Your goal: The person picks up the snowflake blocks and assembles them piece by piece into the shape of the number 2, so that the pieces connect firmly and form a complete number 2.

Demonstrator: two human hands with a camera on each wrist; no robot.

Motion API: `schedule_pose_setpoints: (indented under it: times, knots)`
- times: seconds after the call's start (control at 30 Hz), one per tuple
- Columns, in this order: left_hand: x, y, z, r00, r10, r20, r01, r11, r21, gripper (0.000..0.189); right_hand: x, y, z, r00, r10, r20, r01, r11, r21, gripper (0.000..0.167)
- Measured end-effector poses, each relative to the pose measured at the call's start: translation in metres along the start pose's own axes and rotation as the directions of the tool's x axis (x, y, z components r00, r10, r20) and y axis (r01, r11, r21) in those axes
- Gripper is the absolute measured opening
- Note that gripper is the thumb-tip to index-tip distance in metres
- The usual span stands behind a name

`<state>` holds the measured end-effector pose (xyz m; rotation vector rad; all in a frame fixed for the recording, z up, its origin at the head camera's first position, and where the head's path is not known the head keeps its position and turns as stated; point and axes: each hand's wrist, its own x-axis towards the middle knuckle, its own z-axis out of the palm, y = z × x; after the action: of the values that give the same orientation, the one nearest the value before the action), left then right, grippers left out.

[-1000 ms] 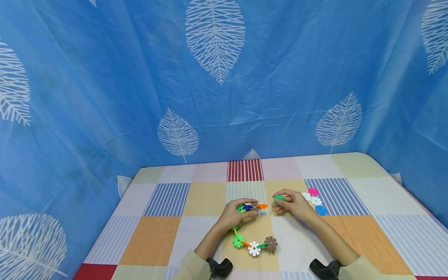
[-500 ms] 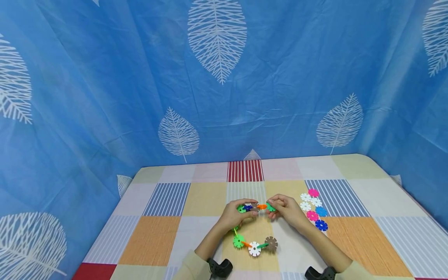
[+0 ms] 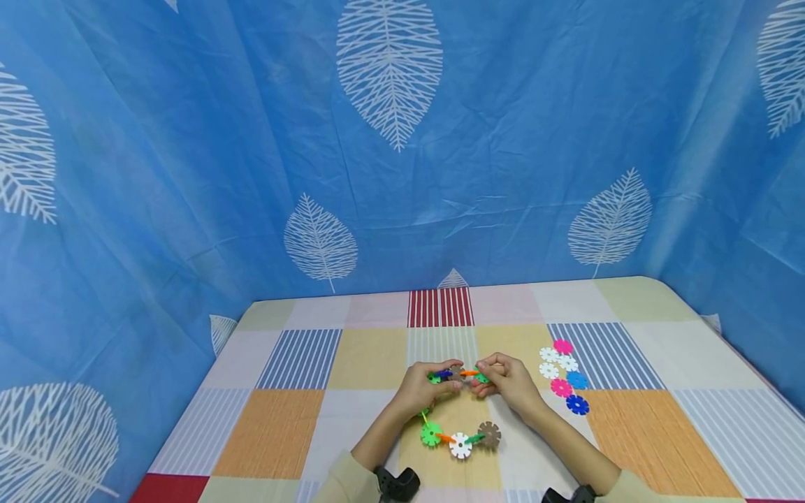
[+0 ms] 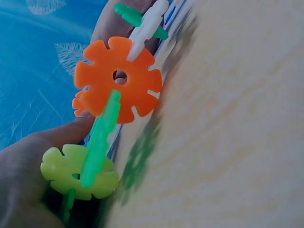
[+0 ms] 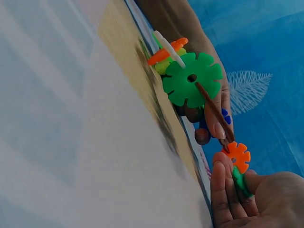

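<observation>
A chain of notched plastic flower discs curves across the table, with a light green disc (image 3: 430, 434), a white disc (image 3: 460, 446) and a brown disc (image 3: 488, 434) at its near end. My left hand (image 3: 423, 388) grips the far end around a dark blue disc (image 3: 444, 374) and a brown one. From there an orange disc (image 5: 239, 156) sticks out to the right. My right hand (image 3: 511, 385) pinches a green disc (image 5: 241, 182) between thumb and fingers, against the orange disc's edge. How deep their slots sit is hidden. Another orange disc (image 4: 102, 80) hangs near the left palm.
Several loose discs lie right of my right hand, among them a pink disc (image 3: 563, 346), a light blue disc (image 3: 576, 380) and a dark blue disc (image 3: 577, 404). A patchwork cloth (image 3: 367, 353) covers the table. Blue leaf-print fabric (image 3: 490, 175) rises behind and at both sides.
My right hand has moved left with the green disc, from apart to meeting the orange disc. The left hand stays nearly in place; the chain's near end has shifted slightly.
</observation>
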<state>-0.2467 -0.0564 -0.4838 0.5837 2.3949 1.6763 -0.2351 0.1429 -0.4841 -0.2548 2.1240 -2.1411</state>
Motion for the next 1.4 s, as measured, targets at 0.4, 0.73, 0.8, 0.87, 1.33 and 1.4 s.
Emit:
schedule_pose_setpoints:
  times: [0.4, 0.73, 0.8, 0.87, 1.33, 1.4]
  knots:
    - [0.004, 0.002, -0.015, 0.981, -0.100, 0.164, 0.138, 0.962, -0.237, 0.054, 0.003, 0.001, 0.003, 0.996, 0.019, -0.085, -0.020, 1.000, -0.012, 0.027]
    - [0.018, 0.005, -0.023, 0.952, -0.153, 0.266, 0.208, 0.958, -0.196, 0.051, 0.003, 0.001, 0.001, 0.996, -0.031, -0.086, 0.020, 0.992, -0.126, 0.029]
    - [0.020, 0.006, -0.021, 0.953, -0.112, 0.282, 0.161, 0.974, -0.158, 0.040, 0.003, 0.000, 0.001, 0.996, -0.056, -0.076, 0.041, 0.982, -0.185, 0.028]
    - [0.022, 0.008, -0.020, 0.950, -0.072, 0.305, 0.122, 0.981, -0.149, 0.035, 0.002, 0.000, 0.000, 0.995, -0.077, -0.065, 0.060, 0.971, -0.230, 0.029]
    - [0.022, 0.002, -0.016, 0.949, -0.078, 0.304, 0.123, 0.983, -0.133, 0.031, 0.011, -0.014, -0.100, 0.877, -0.417, -0.239, 0.013, 0.517, -0.856, 0.027]
    - [0.022, 0.003, -0.015, 0.947, -0.082, 0.311, 0.133, 0.980, -0.146, 0.031, 0.007, -0.014, -0.113, 0.901, -0.352, -0.252, -0.068, 0.459, -0.886, 0.033]
